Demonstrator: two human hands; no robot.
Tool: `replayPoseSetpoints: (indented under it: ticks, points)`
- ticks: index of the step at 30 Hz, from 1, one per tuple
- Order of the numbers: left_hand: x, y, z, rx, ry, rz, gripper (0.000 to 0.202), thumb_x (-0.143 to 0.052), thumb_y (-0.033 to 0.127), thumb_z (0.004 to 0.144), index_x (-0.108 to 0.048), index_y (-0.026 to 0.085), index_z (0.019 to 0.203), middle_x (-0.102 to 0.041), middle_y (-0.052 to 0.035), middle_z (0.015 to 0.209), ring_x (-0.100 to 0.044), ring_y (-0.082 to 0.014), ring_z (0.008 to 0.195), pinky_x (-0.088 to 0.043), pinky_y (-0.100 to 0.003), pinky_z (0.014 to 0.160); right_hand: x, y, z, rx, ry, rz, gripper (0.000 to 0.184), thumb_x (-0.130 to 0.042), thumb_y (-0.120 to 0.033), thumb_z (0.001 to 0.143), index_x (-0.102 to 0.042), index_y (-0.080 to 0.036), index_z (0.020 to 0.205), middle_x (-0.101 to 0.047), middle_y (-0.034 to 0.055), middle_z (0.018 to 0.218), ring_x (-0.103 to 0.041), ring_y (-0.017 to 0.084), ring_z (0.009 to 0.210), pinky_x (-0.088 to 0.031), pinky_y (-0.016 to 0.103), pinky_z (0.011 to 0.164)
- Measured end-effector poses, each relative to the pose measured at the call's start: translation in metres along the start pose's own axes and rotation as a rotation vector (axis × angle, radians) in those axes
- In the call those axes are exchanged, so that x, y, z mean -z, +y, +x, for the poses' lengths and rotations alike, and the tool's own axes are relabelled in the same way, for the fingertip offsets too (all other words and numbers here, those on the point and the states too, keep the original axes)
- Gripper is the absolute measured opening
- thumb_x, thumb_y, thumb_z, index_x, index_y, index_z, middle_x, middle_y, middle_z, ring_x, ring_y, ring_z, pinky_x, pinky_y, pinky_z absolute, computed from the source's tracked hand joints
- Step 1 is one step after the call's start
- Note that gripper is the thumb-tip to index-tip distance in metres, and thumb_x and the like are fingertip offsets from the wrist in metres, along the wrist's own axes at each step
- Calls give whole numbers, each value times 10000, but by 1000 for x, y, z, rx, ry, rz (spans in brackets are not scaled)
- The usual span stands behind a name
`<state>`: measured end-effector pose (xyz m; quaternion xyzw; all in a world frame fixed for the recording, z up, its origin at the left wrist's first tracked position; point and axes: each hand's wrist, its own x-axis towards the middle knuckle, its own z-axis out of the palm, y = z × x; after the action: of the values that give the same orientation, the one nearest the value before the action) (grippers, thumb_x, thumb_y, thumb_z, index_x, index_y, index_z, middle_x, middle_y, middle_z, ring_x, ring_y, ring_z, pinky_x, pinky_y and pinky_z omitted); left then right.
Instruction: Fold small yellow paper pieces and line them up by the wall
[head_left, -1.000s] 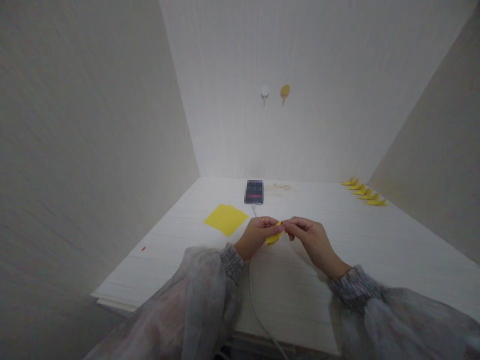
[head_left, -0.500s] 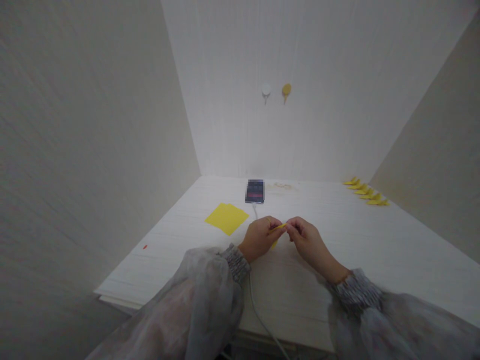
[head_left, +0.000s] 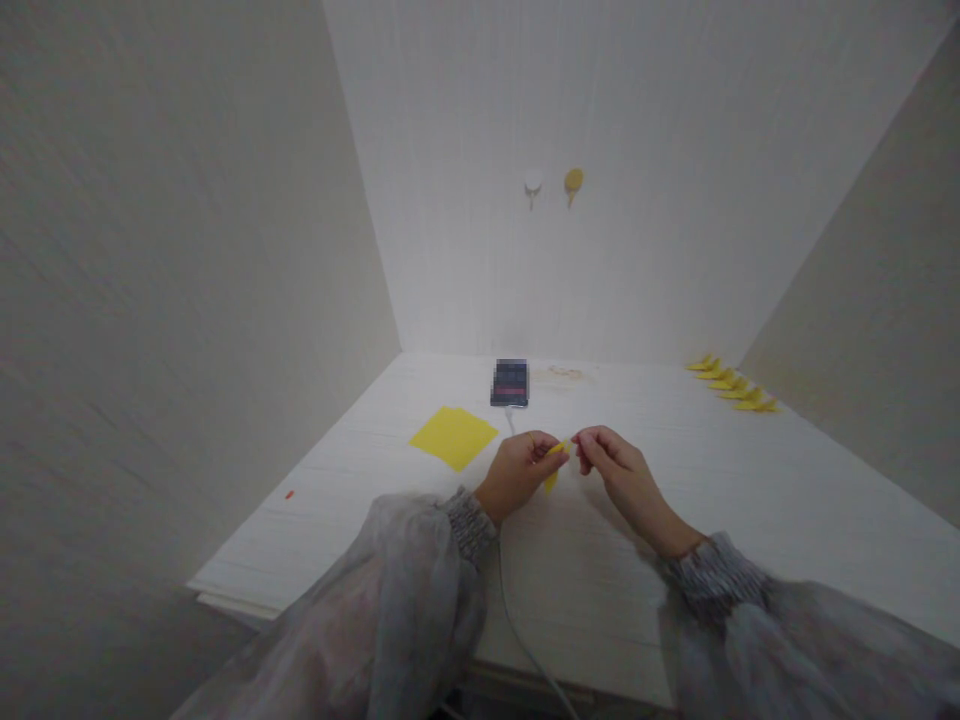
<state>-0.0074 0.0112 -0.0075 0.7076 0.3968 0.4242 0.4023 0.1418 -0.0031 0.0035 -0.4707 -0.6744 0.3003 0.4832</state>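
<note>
My left hand [head_left: 517, 474] is closed on a small folded piece of yellow paper [head_left: 552, 480], pinching it between thumb and fingers. Part of the paper hangs below the thumb, and a pale flap shows at its right end. Beside it, my right hand [head_left: 616, 480] has thumb and forefinger pinched together at that pale flap. The exact contact at the fingertips is too small to see clearly. Left of my hands a stack of square yellow paper [head_left: 454, 437] lies flat on the white table [head_left: 360, 480].
A phone [head_left: 510, 383] lies near the back wall, its white cable [head_left: 517, 625] running under my left wrist to the front edge. Several folded yellow paper pieces [head_left: 726, 381] stand in a row at the back right. A small red scrap [head_left: 289, 495] lies at left.
My right hand has shifted slightly from the left hand, its fingers rotated upward. The folded paper has turned, so a pale flap now shows between the hands.
</note>
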Motion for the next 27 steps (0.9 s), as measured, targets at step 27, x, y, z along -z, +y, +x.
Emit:
replayPoseSetpoints:
  ticks: [27]
  points:
    - [5,3,-1,-306,337,351,103,-510,217,720,-595,173,757,-612,-40,777,-545,-131,767,-423,-259,726,-10,-10,-4,-81,-32,361,153,-528,-315,730,-493,-167,747,-573,7,630,-540,121,541,-439,270,557]
